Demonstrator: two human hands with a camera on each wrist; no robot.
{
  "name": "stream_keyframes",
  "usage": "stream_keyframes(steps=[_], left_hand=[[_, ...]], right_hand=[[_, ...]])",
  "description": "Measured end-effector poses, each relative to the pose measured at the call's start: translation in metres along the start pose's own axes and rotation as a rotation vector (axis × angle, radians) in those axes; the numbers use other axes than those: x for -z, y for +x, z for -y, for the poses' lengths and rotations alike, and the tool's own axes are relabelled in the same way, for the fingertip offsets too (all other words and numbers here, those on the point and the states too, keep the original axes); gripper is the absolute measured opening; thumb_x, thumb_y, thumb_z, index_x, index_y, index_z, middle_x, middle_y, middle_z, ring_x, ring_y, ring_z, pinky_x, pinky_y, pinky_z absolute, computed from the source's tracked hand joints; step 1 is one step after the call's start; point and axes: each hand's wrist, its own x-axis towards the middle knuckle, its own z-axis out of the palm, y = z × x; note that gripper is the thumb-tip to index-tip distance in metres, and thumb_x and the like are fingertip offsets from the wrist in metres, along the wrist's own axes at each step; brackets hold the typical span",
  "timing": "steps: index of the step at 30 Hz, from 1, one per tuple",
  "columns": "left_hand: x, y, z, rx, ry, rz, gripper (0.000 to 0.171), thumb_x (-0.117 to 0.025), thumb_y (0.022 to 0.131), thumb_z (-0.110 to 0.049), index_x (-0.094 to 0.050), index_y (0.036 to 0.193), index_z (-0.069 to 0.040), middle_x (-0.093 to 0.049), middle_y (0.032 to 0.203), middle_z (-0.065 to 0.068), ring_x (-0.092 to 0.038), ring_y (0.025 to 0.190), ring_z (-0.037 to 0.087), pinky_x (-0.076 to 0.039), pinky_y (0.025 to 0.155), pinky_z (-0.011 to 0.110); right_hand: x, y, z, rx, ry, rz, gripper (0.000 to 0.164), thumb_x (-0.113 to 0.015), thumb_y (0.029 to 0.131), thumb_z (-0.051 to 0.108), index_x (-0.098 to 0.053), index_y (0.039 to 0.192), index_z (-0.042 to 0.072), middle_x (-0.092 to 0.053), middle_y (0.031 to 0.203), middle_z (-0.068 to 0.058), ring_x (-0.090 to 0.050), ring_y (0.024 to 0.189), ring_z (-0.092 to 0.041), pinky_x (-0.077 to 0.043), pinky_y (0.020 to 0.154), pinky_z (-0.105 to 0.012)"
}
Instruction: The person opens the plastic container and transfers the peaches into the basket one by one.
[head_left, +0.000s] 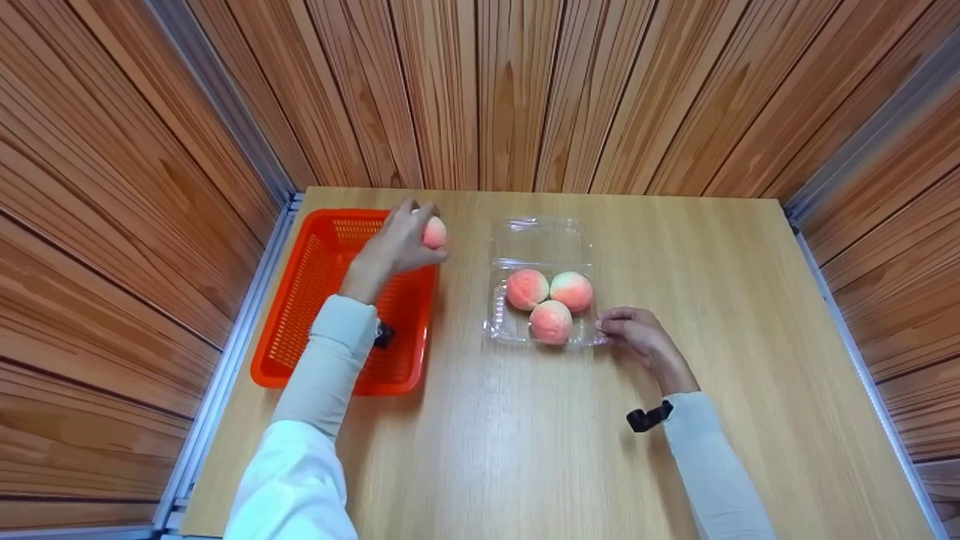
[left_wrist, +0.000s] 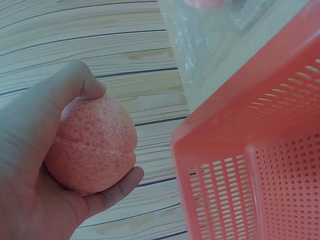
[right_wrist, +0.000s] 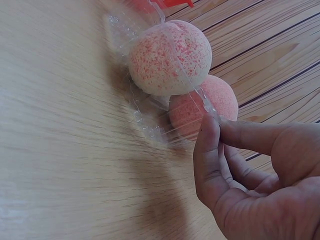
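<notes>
My left hand (head_left: 401, 241) grips a pink peach (left_wrist: 95, 145) between thumb and fingers, above the right rim of the orange plastic basket (head_left: 265, 375). In the head view three more peaches sit together in a clear plastic clamshell box (head_left: 510, 326), whose lid (head_left: 534, 238) lies folded back toward the wall. One peach (head_left: 527, 289) is at the left, another (head_left: 571, 291) at the right and the third (head_left: 551, 322) nearest me. With thumb and fingertips, my right hand (head_left: 637, 337) pinches the box's near right corner.
The wooden table (head_left: 495, 450) carries the basket on the left and the box near the middle. Wood-plank walls (head_left: 517, 97) stand behind and at both sides. A small black object (head_left: 383, 335) shows beside the left cuff, overlapping the basket in this view.
</notes>
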Motion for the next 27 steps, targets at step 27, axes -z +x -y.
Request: stream_keyframes(steps=[27], left_hand=[[0.007,-0.003,0.021,0.022,-0.018,-0.039,0.071,-0.076,0.09,-0.03,-0.048,0.154,-0.018,-0.035,0.163,0.021,-0.051,0.132,0.037,-0.06,0.099,0.053]], right_hand=[[0.002,0.0,-0.002,0.011,-0.016,0.002,0.033,-0.064,0.103,0.001,-0.059,0.132,-0.012,-0.073,0.097,0.0,-0.071,0.087,-0.009,-0.062,0.084,-0.024]])
